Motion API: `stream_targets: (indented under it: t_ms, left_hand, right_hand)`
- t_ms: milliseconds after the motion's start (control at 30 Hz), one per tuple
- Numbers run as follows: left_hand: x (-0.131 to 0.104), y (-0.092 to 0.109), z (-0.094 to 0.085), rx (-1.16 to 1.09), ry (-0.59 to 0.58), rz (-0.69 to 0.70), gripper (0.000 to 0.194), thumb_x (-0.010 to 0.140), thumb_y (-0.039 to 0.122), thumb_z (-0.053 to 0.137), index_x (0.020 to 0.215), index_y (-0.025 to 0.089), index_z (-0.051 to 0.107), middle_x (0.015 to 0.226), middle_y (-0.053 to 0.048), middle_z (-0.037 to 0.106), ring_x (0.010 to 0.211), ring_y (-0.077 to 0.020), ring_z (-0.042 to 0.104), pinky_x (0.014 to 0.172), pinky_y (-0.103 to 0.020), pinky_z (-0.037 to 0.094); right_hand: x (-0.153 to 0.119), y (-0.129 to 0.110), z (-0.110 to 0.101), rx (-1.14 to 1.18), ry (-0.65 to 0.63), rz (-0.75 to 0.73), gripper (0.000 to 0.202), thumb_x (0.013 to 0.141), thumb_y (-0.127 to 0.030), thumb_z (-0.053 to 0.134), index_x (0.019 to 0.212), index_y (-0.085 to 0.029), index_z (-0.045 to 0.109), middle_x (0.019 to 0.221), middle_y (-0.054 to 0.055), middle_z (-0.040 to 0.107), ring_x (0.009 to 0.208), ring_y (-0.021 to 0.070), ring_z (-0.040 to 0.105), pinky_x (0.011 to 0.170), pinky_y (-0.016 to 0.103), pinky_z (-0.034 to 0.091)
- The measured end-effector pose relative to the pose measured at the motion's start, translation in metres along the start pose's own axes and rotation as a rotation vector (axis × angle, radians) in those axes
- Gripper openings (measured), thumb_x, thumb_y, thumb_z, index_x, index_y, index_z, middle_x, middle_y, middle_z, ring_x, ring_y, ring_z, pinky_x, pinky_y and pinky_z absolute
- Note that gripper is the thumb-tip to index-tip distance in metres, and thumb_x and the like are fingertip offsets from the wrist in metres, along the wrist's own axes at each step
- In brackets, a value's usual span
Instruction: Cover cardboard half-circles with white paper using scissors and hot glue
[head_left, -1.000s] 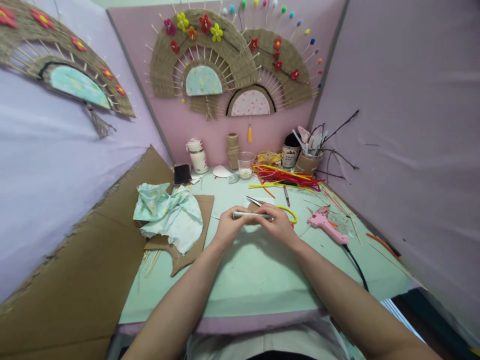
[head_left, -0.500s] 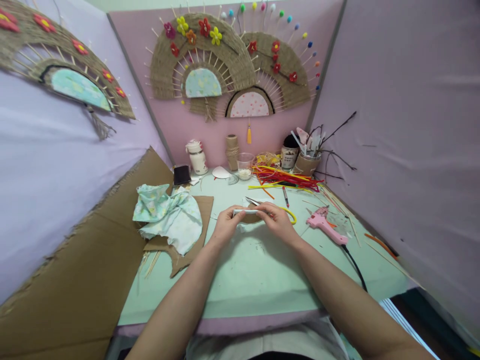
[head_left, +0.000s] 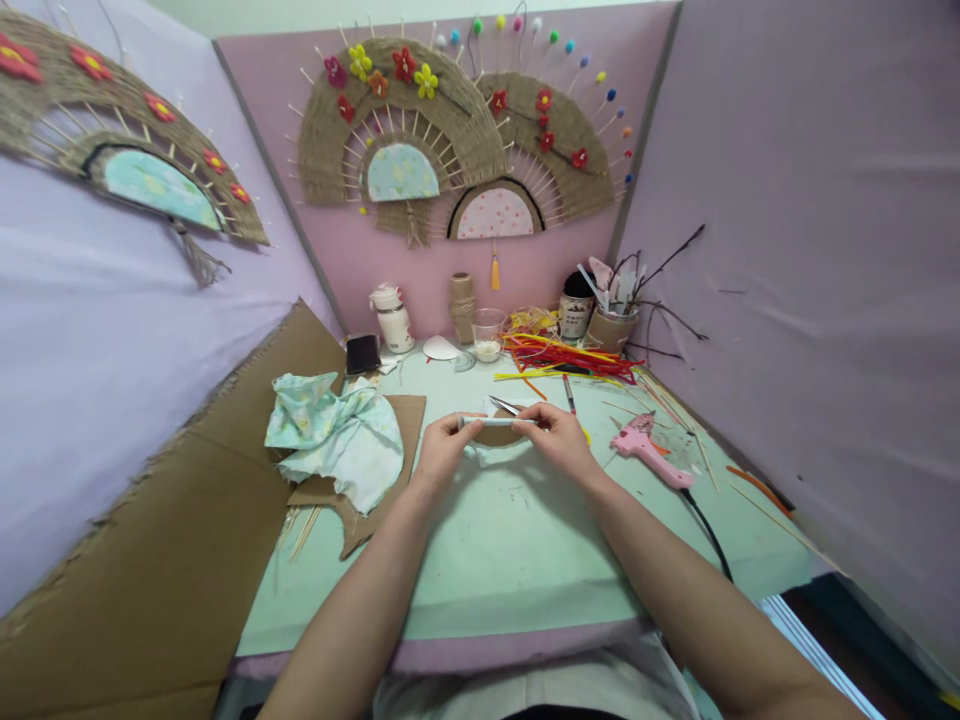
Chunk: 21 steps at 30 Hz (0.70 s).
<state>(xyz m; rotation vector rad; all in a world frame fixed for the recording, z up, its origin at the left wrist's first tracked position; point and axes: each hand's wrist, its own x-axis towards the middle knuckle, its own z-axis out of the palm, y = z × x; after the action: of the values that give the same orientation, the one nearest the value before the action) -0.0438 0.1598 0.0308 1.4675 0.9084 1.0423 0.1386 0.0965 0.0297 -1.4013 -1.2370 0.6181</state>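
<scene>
Both hands grip the straight edge of a half-round cardboard piece (head_left: 496, 436), where a pale fabric strip (head_left: 495, 421) is folded over. My left hand (head_left: 444, 450) pinches the left end, and my right hand (head_left: 555, 440) pinches the right end. Light fabric shows along the curved lower side of the cardboard. Just behind it lie scissors (head_left: 505, 404), blades pointing left, their yellow handle mostly hidden by my right hand. To the right rests a pink glue gun (head_left: 651, 452) with a black cord.
Crumpled green floral fabric (head_left: 334, 430) lies on a cut cardboard sheet (head_left: 411, 420) at left. Red and yellow pipe cleaners (head_left: 570, 358) are heaped at the back, near a cup of branches (head_left: 611, 328). A white bottle (head_left: 392, 318) and twine spool (head_left: 462, 305) stand behind. Thin sticks lie at right.
My hands have moved slightly apart along the folded edge, and more of the brown cardboard shows between them. My right hand now covers more of the scissors' yellow handle.
</scene>
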Motion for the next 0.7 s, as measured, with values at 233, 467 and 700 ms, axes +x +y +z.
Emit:
stream_targets:
  t_ms: [233,467,700]
  left_hand:
    - [0.002,-0.004,0.0,-0.041,0.022,0.0,0.028,0.067,0.039,0.075,0.083,0.016,0.079,0.084,-0.006,0.075,0.077,-0.0192,0.06,0.071,-0.026,0.043]
    - [0.007,-0.013,-0.003,-0.138,-0.039,-0.095,0.034,0.069,0.044,0.074,0.087,0.016,0.078,0.082,-0.005,0.073,0.071,-0.016,0.057,0.065,-0.025,0.042]
    - [0.008,-0.013,-0.005,-0.203,-0.053,-0.146,0.043,0.068,0.05,0.076,0.095,0.016,0.075,0.086,-0.005,0.071,0.079,-0.0165,0.059,0.068,-0.024,0.044]
  right_hand:
    - [0.001,0.005,0.001,0.018,-0.004,-0.035,0.02,0.073,-0.039,0.065,0.077,-0.019,0.067,0.075,0.003,0.068,0.069,0.0178,0.058,0.066,0.03,0.044]
    - [0.003,0.003,-0.001,0.052,-0.006,-0.005,0.02,0.072,-0.036,0.063,0.081,-0.019,0.071,0.085,0.005,0.072,0.077,0.02,0.062,0.074,0.032,0.046]
    - [0.005,0.003,-0.001,0.137,0.005,0.049,0.017,0.069,-0.034,0.068,0.077,-0.019,0.072,0.078,0.003,0.072,0.075,0.0197,0.061,0.074,0.032,0.046]
